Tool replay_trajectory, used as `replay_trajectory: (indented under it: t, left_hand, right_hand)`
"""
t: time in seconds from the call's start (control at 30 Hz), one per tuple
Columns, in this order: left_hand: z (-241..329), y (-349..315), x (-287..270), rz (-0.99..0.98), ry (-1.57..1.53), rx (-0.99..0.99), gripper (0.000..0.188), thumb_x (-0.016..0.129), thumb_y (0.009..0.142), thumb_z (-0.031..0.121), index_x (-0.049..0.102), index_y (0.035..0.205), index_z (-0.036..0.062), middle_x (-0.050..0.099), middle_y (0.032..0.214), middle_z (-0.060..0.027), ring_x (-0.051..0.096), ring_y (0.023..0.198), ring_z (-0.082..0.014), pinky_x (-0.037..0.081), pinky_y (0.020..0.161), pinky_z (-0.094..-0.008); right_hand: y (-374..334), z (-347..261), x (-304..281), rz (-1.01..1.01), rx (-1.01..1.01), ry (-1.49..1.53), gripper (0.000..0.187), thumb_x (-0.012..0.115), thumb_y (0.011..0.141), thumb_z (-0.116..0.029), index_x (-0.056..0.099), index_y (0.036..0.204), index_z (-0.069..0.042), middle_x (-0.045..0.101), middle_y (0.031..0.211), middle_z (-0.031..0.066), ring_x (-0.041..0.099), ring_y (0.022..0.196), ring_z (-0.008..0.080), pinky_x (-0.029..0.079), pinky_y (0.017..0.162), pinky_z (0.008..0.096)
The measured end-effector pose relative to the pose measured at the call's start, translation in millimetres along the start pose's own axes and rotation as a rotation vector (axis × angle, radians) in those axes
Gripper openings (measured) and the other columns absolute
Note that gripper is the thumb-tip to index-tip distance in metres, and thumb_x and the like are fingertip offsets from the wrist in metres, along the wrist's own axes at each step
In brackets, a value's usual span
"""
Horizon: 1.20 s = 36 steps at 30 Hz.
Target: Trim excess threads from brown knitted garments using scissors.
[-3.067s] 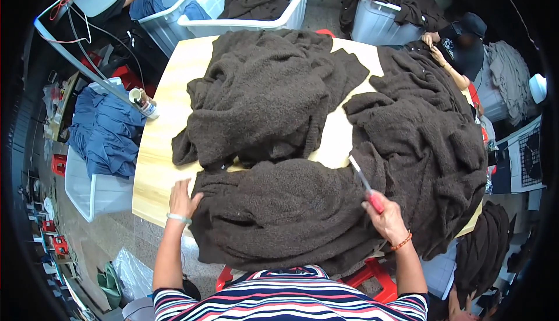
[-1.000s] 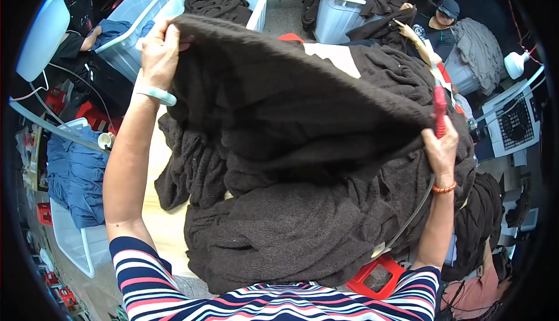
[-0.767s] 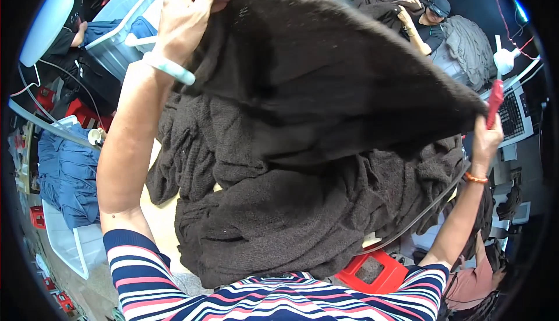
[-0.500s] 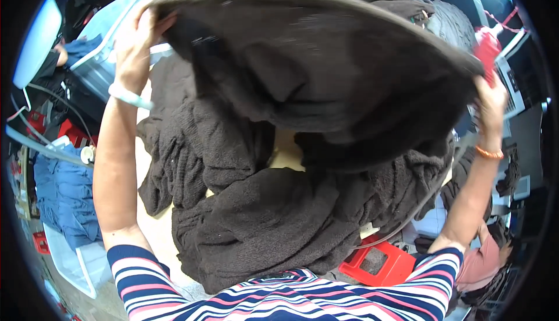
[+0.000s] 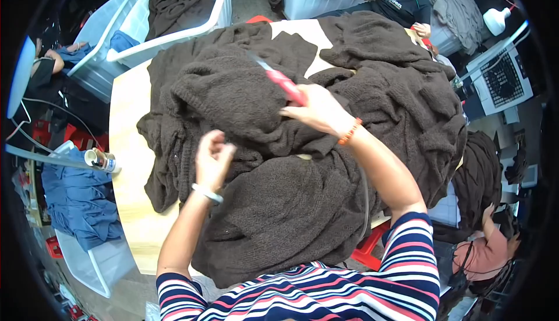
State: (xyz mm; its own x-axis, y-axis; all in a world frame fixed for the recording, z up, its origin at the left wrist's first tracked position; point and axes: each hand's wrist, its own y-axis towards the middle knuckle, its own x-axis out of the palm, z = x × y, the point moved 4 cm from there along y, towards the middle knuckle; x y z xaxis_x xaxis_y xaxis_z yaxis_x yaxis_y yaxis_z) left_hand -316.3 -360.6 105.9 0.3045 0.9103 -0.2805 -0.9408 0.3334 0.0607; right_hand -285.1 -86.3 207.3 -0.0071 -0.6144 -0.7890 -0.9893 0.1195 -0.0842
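My right hand (image 5: 319,110) is closed around a slim red-handled tool (image 5: 285,86) with a thin metal tip, whose exact kind is blurred. The tip points up and left over a dark brown knitted garment (image 5: 230,91). Lower and to the left, my left hand (image 5: 213,161) hovers over the cloth, empty, its fingers loosely bent and apart. Nearest me, another bunched dark brown garment (image 5: 279,210) hangs at the table's front edge. More dark brown knitwear (image 5: 402,103) lies heaped on the right half.
The pale wooden table (image 5: 131,193) shows along its left side. White bins (image 5: 218,21) stand beyond it, and blue clothing (image 5: 78,199) fills one at left. A small jar (image 5: 100,159) is at the left edge. A red stool (image 5: 370,248) stands below; a co-worker (image 5: 402,1) sits opposite.
Both hands held a dark garment raised and spread wide; it now lies on the pile. My left hand has let go and come down; my right hand has moved inward with the red-handled tool.
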Motion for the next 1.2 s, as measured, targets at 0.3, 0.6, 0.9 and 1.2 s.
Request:
replay_trajectory:
  t: [0.3, 0.6, 0.9, 1.2]
  left_hand:
    - [-11, 9, 95, -0.331, 1.148, 0.835, 0.05, 0.046, 0.088, 0.012, 0.049, 0.137, 0.0177, 0.037, 0.147, -0.0188, 0.035, 0.135, -0.0335, 0.041, 0.09, -0.0482]
    - [50, 42, 63, -0.36, 0.511, 0.698, 0.032, 0.066, 0.069, 0.001, 0.06, 0.1, 0.0031, 0.055, 0.089, -0.016, 0.054, 0.091, -0.0348, 0.044, 0.08, -0.0421]
    - [102, 179, -113, 0.317, 0.717, 0.55, 0.027, 0.064, 0.086, 0.012, 0.063, 0.111, -0.0006, 0.069, 0.101, -0.0156, 0.067, 0.09, -0.0287, 0.05, 0.082, -0.0339]
    - [-9, 72, -47, 0.511, 0.237, 0.114, 0.059, 0.076, 0.081, 0.013, 0.047, 0.131, 0.0086, 0.054, 0.114, -0.0082, 0.055, 0.097, -0.0187, 0.051, 0.077, -0.0309]
  right_hand:
    - [-91, 113, 22, 0.118, 0.268, -0.151, 0.047, 0.077, 0.074, -0.025, 0.057, 0.109, -0.003, 0.066, 0.096, 0.0237, 0.065, 0.092, 0.04, 0.053, 0.082, 0.0461]
    - [-42, 140, 68, 0.022, 0.199, -0.14, 0.032, 0.066, 0.075, -0.01, 0.056, 0.102, 0.003, 0.065, 0.093, 0.0272, 0.065, 0.092, 0.0404, 0.052, 0.08, 0.0474]
    - [-21, 77, 18, 0.036, 0.121, 0.559, 0.026, 0.073, 0.076, -0.013, 0.06, 0.093, 0.003, 0.063, 0.075, 0.0084, 0.062, 0.075, 0.0181, 0.05, 0.07, 0.0327]
    - [-63, 87, 32, 0.235, 0.219, -0.233, 0.031, 0.069, 0.086, -0.033, 0.061, 0.083, -0.003, 0.06, 0.086, 0.0186, 0.063, 0.08, 0.0412, 0.051, 0.07, 0.0486]
